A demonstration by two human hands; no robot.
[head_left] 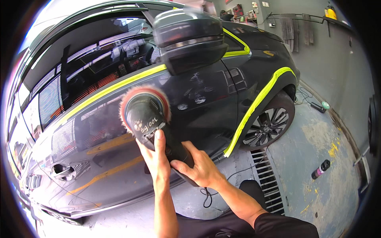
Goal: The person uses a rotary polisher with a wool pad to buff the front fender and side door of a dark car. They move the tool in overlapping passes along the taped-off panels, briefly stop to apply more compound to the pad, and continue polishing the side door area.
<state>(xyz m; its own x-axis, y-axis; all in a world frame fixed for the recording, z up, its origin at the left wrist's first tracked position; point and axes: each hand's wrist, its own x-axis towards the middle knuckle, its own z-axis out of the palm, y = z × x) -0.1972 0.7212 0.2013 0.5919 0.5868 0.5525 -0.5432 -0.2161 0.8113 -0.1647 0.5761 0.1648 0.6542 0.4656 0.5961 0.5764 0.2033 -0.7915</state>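
Note:
Both of my hands hold a black power polisher [147,113] with a red-rimmed, fluffy pad [124,106] at its head. My left hand [158,156] grips the body just behind the head, its thumb lying on top. Farther back, my right hand [203,168] is wrapped round the handle. The pad is at the dark grey car door [202,131], below the window; its working face is hidden, so I cannot tell whether it touches. Whitish smears and dabs [182,107] mark the panel to the right of the pad.
Yellow-green masking tape [131,78] runs under the window, and more tape [254,107] edges the wheel arch. The side mirror [190,39] juts out above. A cord [242,170] crosses the floor by a drain grate [270,180]. A bottle [320,169] lies at right.

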